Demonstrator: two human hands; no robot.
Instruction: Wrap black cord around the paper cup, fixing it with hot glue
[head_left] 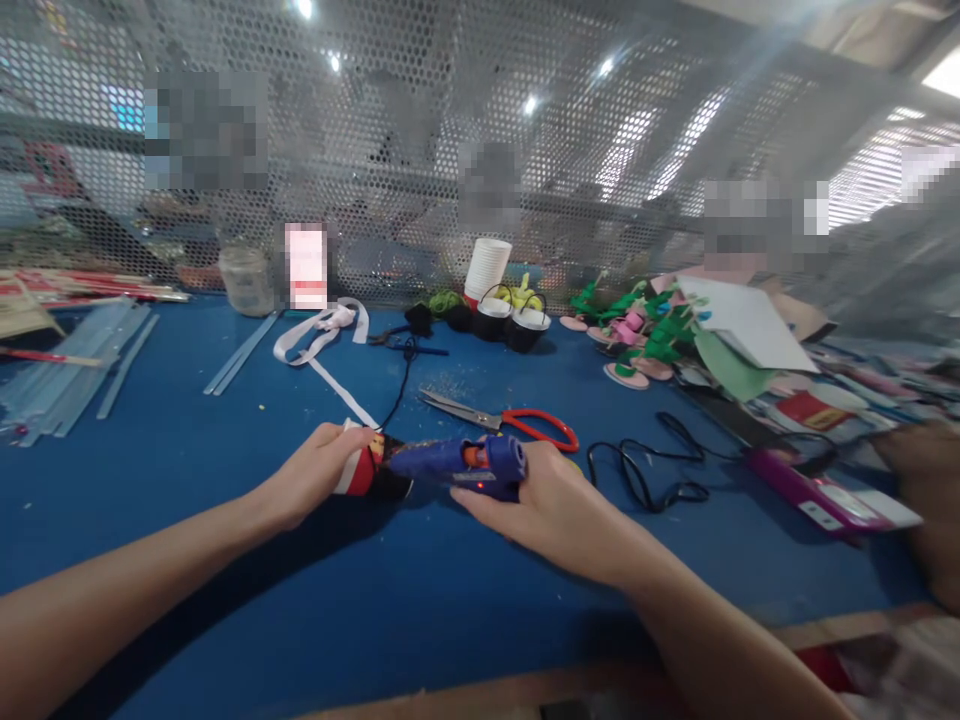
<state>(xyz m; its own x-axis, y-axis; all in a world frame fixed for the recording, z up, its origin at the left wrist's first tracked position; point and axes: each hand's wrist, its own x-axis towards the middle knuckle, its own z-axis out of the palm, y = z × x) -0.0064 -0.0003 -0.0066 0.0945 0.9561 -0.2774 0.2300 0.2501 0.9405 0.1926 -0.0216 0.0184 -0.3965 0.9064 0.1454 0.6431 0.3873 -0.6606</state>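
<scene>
My left hand [322, 465] is closed around a small cup [364, 474] wrapped in red, white and black, lying tilted above the table. In my right hand [551, 510] is a blue hot glue gun [457, 462], its small red light lit and its nozzle end at the dark side of the cup. I cannot tell whether the nozzle touches. A white ribbon [341, 385] and a black cord [403, 385] run from near the cup to the back. Just beyond the glue gun lie scissors [536, 425] with red handles.
Clear glue sticks [79, 365] lie on the blue table [247, 620] at the left. Stacked white cups [487, 268], two small black buckets [527, 328] and green-and-pink craft pieces [649, 335] stand at the back. A black cable [637, 470] runs to a purple power strip [840, 505].
</scene>
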